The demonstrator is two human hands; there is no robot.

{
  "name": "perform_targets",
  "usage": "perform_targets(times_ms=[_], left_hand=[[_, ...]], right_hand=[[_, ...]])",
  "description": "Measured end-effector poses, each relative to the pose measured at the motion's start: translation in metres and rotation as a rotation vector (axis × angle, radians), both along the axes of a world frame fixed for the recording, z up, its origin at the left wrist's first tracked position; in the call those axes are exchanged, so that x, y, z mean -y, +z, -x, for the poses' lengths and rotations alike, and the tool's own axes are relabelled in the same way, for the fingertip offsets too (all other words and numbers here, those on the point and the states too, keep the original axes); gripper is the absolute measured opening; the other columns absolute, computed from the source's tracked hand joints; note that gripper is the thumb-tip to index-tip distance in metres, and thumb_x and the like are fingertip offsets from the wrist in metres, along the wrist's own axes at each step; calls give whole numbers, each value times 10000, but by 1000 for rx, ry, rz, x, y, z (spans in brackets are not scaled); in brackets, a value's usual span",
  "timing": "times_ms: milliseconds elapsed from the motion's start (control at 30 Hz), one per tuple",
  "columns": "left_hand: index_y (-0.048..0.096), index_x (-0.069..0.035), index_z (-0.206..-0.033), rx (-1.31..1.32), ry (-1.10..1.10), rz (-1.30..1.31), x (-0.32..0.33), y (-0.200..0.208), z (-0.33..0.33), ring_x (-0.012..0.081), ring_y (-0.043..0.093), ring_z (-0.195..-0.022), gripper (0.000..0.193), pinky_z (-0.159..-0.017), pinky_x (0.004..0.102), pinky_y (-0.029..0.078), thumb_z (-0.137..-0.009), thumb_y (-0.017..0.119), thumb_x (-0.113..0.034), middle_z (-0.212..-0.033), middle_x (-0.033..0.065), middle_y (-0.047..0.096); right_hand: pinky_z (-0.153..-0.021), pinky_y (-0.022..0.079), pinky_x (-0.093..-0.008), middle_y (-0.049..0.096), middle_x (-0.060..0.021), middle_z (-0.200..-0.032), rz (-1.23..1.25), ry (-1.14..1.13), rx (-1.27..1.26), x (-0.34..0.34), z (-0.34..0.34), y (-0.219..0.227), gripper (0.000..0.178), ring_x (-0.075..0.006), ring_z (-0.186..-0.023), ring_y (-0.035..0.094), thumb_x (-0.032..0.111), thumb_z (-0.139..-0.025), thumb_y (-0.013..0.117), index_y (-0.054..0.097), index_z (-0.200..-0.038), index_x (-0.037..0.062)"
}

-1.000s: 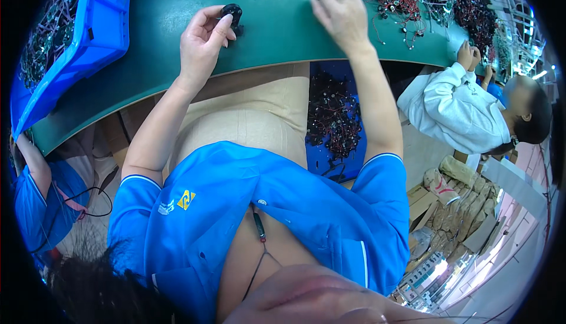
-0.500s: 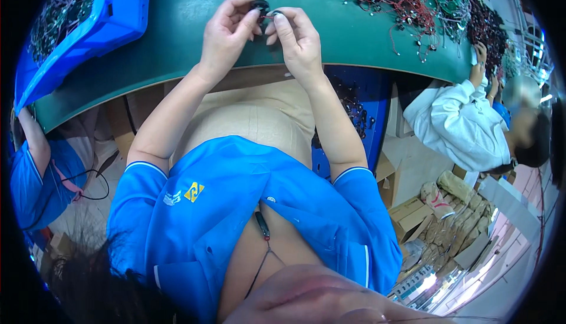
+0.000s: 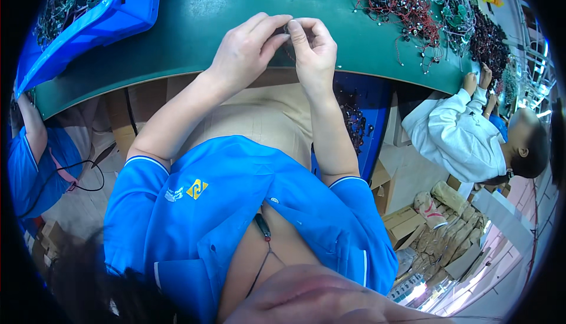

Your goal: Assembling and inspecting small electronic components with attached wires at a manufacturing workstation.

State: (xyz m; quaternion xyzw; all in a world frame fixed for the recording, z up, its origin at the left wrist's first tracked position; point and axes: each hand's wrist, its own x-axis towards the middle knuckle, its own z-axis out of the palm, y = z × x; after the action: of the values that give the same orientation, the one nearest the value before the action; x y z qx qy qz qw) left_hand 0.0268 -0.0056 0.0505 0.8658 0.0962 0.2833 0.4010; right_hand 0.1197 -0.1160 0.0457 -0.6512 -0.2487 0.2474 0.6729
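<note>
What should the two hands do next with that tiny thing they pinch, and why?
Probably keep the fingers pinched and press the small dark part together. Left hand and right hand meet fingertip to fingertip on it above the green table, so it looks mid-fitting. The part is mostly hidden, so this is a guess.

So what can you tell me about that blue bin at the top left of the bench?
The blue plastic bin is a rectangular crate with smooth, glossy walls and a thick rim. It rests on the green benchtop at the far left, looking slanted in the wide lens, one corner pointing toward the person's left hand. It is filled with a tangle of small wired parts, greenish and dark, too small to identify. Neither of the person's hands touches it; only the bench does.
</note>
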Motion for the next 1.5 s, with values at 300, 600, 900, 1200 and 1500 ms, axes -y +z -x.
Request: perform_targets(times_ms=[300,600,900,1200,1500], left_hand=[[602,-56,-1143,-6,20,75,-2,5,-3,158,554,-642,285,-575,274,467,-863,614,-10,-869,60,615],[529,-44,-1259,-83,-75,487,0,6,1,110,553,-690,348,-622,203,477,-917,546,19,-891,66,611],[528,-18,-1252,-18,-86,504,-1,14,6,127,602,-763,324,-698,216,514,-931,512,26,-964,95,630],[553,-8,-1197,68,-98,607,-1,8,5,143,636,-757,309,-688,229,534,-891,559,37,-966,102,651],[572,-4,-1125,34,-134,710,-4,4,9,145,639,-755,266,-688,227,545,-865,603,38,-941,106,654]], right_hand=[[-637,449,-202,608,-54,-852,-181,-131,-16,-1,2,-2,85,-92,-700,531,82,-965,532,550,-1019,19],[-603,429,-190,603,-53,-831,-92,26,153,3,5,11,145,-88,-668,527,65,-949,560,530,-1080,9],[-519,366,-187,561,5,-682,215,91,603,11,0,26,107,-63,-573,456,84,-935,591,585,-999,-1],[-484,366,-211,628,-13,-691,87,117,98,11,5,24,99,-72,-536,464,92,-940,564,606,-882,22],[-475,304,-191,564,28,-638,130,256,0,18,-4,23,139,-50,-513,376,121,-941,575,621,-850,27]])
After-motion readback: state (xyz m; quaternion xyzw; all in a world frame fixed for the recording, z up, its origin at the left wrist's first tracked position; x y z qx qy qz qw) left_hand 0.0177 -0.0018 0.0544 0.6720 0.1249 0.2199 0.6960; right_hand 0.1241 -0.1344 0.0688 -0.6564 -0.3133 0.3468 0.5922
